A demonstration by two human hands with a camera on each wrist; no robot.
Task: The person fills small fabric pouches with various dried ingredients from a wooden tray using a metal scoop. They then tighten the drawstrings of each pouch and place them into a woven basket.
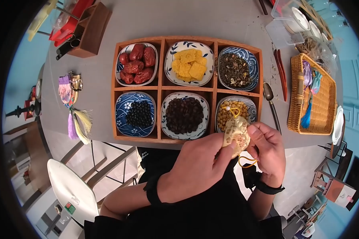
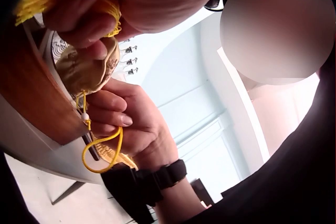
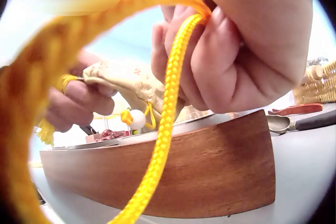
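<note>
Over the front right corner of the wooden tray (image 1: 159,87), both hands hold a small cream-gold brocade pouch (image 1: 238,133). My left hand (image 1: 197,163) grips its body between thumb and fingers, and a yellow tassel (image 2: 37,6) hangs within that hand's grasp. With curled fingers, my right hand (image 1: 269,149) pinches the yellow cord (image 3: 168,98) beside the pouch. The cord makes a loose loop below the right hand. A white bead (image 3: 138,119) dangles on the pouch's drawstring. Just beneath lies a dish of yellow beans (image 1: 227,115).
Other dishes hold red dates (image 1: 137,63), yellow slabs (image 1: 189,65), dried leaves (image 1: 235,69), black beans (image 1: 139,114) and dark brown pieces (image 1: 185,115). Right of the tray lie a spoon (image 1: 269,93), red tongs (image 1: 281,73) and a wicker basket (image 1: 295,99). Tasselled pouches (image 1: 70,93) lie left.
</note>
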